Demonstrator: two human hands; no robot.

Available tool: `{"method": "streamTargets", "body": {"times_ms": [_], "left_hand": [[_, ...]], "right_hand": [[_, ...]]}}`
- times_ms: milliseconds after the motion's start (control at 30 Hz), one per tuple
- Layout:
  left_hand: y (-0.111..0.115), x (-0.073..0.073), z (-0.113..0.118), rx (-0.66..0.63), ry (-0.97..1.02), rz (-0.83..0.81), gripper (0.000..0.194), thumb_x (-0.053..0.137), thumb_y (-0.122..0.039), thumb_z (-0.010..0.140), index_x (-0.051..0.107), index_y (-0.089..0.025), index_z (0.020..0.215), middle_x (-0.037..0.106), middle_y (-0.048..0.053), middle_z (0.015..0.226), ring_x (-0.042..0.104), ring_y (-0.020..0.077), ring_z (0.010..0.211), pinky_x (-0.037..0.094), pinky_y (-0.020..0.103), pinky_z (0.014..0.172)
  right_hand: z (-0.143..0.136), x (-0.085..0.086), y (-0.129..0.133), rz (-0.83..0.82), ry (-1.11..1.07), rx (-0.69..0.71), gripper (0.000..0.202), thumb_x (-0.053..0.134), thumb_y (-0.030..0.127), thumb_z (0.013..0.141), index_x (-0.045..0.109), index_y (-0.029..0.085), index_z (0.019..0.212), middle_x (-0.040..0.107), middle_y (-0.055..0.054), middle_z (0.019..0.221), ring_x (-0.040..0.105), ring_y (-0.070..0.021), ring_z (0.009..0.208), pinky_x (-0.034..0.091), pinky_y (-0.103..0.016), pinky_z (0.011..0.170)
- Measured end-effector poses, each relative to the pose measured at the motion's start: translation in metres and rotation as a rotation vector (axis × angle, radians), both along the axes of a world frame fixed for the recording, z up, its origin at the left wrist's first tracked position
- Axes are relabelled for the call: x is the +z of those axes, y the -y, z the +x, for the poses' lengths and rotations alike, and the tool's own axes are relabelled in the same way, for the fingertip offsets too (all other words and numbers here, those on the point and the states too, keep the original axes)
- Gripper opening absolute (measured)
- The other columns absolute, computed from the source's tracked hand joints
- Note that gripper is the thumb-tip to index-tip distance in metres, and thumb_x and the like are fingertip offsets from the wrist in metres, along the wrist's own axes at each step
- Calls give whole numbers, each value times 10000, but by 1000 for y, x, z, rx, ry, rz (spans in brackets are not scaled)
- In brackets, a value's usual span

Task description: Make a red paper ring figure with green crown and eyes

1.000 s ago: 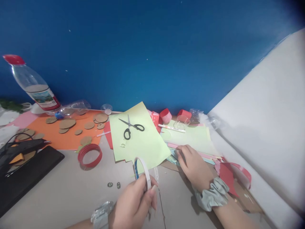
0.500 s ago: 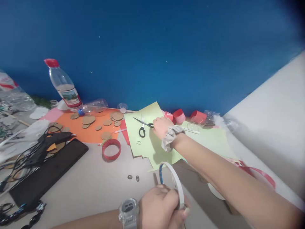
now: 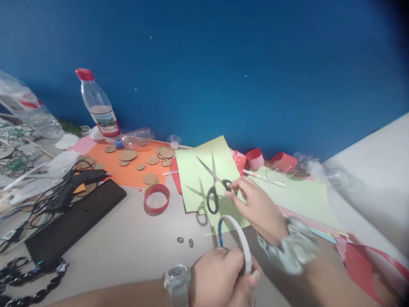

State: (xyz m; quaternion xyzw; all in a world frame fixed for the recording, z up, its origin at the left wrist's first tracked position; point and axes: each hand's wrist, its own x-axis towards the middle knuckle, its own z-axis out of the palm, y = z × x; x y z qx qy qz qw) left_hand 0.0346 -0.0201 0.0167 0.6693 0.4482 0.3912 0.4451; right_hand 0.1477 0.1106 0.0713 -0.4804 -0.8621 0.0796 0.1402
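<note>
My right hand [image 3: 257, 202] pinches one black handle loop of a pair of scissors [image 3: 213, 194]. Their blades stand apart and point away to the upper left. They hang above a light green paper sheet [image 3: 193, 168], and their shadow falls on it. My left hand [image 3: 220, 277], with a clear watch [image 3: 177, 279] on its wrist, is closed around a white ring [image 3: 241, 234] with a blue patterned inner side, which looks like a roll of tape. Two small dark oval pieces [image 3: 185, 241] lie on the table to the left of the ring.
A red ring [image 3: 156, 199] stands left of the green paper. Cardboard discs [image 3: 128, 155] lie on orange paper [image 3: 110, 170]. Further left are a black glue gun [image 3: 68, 187], a long black box [image 3: 76, 219] and a bottle with a red cap [image 3: 102, 113]. Red paper rings [image 3: 254, 158] sit near the blue wall.
My right hand has lifted the scissors off the green paper and drawn them back toward me. The left hand still holds the white ring. The view has shifted slightly.
</note>
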Motion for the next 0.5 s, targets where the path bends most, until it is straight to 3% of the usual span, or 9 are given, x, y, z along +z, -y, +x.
{"method": "streamTargets", "body": {"times_ms": [100,233,367,400,500], "left_hand": [[-2,4,0,-2,-118,-151,282,401,-371,912,614,-191,948,700,80,650,689,285,685,546,385,686],[-2,5,2,-63,-196,-206,327,441,-390,888,654,-183,1026,754,147,948,714,333,841,548,412,754],[4,-2,2,-37,-43,-30,475,321,-522,956,670,-202,920,727,88,766,674,217,667,516,278,630],[6,-4,2,-54,10,59,532,288,-569,962,666,-204,880,704,74,706,644,191,616,504,254,606],[12,-6,-2,-22,9,125,523,282,-571,990,672,-236,895,682,43,700,606,165,617,482,222,600]], "right_hand": [[37,-17,27,-99,-212,-21,196,438,358,994,538,219,899,623,-31,823,605,-178,654,515,-291,576],[69,-48,40,-209,-455,-178,240,514,438,938,556,217,854,575,-5,722,593,-186,657,496,-288,599],[78,-60,39,-324,-648,-344,279,526,478,930,592,208,941,545,14,684,564,-178,624,485,-282,585],[78,-60,39,-343,-707,-350,269,542,469,927,595,207,958,560,8,709,568,-174,631,488,-277,585],[79,-60,43,-332,-827,-280,203,561,413,932,600,215,954,593,-9,771,572,-165,632,486,-267,568]]}}
